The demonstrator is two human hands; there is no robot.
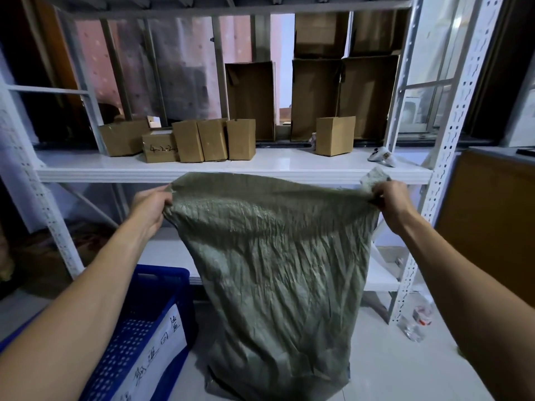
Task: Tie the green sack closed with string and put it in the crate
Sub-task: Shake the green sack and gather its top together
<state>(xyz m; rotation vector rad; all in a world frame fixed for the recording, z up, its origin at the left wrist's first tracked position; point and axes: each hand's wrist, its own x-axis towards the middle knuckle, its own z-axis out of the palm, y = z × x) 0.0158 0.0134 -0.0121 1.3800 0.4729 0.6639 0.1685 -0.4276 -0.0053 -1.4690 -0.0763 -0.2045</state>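
The grips of the left hand [152, 205] and right hand [390, 202] were clamped on the top corners of the green sack [275, 270]. Its bottom rested on the floor [390, 369] beside the blue crate [139, 328].

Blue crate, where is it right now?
In the head view the blue crate sits on the floor at the lower left, right beside the bottom of the green sack.

1 sack [275, 270], 1 crate [162, 274], 2 hands [150, 206] [390, 202]
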